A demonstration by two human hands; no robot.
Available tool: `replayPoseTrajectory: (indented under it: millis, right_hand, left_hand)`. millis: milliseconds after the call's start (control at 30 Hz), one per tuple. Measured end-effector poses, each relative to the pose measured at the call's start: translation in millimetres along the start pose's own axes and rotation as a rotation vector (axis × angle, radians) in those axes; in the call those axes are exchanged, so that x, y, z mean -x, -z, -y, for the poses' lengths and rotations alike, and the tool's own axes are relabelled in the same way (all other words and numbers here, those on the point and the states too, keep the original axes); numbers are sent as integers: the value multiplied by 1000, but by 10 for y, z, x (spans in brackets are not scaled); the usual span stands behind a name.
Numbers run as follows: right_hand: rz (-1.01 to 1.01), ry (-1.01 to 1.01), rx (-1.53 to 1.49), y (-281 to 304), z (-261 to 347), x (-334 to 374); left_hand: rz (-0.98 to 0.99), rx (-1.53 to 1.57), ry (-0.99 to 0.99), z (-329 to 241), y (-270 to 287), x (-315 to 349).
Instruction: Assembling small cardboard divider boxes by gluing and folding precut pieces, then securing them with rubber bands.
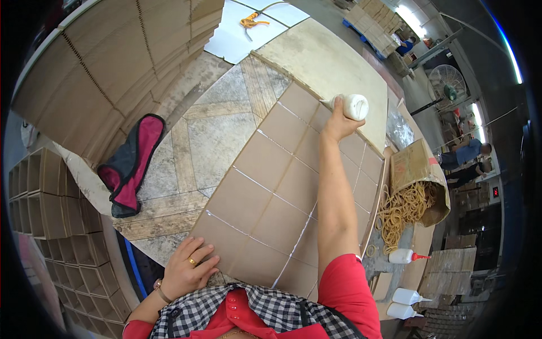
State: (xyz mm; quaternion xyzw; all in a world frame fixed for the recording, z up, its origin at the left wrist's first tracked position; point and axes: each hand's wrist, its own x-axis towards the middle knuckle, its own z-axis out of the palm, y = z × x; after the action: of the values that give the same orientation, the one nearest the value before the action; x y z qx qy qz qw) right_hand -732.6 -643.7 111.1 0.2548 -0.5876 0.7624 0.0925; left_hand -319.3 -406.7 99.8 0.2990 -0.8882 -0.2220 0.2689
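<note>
A brown cardboard sheet (264, 165) lies on the table in front of me, marked with creases into a grid of rectangles. White glue lines run along several of those creases. Near the sheet's far edge, my right hand (339, 123) is wrapped round a white squeeze bottle (357, 107). The bottle is tilted, its base toward the right and its nozzle pointing left, close to the cardboard. My left hand (191, 264), with a ring on one finger, rests at the sheet's near left corner, fingers stretched out and holding nothing.
A tall cardboard stack (107, 68) stands at the far left, beside a black-and-pink cloth piece (138, 161). Divided boxes (62, 226) are piled lower left. An orange air gun (251, 22) lies beyond. At right are a carton (415, 166) spilling rubber bands (403, 217) and several bottles (403, 296).
</note>
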Motion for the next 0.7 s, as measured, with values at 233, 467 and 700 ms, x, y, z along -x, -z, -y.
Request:
replayPoseTrajectory:
  millis: [233, 467, 700]
  right_hand:
    - [-4, 37, 90, -6, -27, -17]
    - [40, 106, 119, -7, -43, 38]
    - [31, 99, 107, 26, -61, 31]
  left_hand:
    - [-2, 3, 7, 2, -1, -2]
    - [1, -12, 3, 16, -12, 17]
    - [3, -29, -4, 25, -16, 22]
